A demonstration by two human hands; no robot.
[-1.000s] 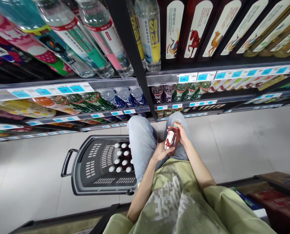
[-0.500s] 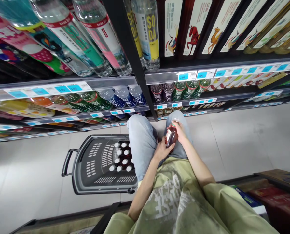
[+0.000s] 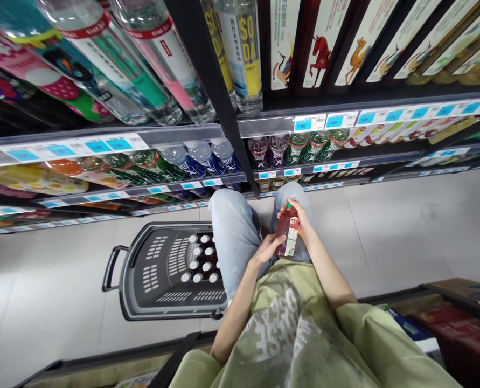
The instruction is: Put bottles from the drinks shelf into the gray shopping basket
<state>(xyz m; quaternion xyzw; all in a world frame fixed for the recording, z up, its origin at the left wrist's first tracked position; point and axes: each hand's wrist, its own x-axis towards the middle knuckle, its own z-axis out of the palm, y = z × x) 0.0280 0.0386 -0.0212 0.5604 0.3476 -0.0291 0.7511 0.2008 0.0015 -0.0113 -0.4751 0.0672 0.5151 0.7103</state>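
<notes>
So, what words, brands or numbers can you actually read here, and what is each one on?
"SODA": yellow-labelled bottle
"苏打天然水饮品": the same bottle
"SODA": green-labelled bottle
"7.00": price tags on the upper right shelf edge
"柑普洱": bird label, top cut off
Too small or blurred: label of the held bottle, lower price tags, lower-shelf bottles
Shirt print: distorted by folds, not certain

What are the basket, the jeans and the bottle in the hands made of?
The bottle: probably clear, shiny plastic, since its reddish contents show through; glass isn't ruled out. The basket: likely dull grey plastic, with neat rows of slots. The jeans: seemingly matte denim, faded blue and creased.
</notes>
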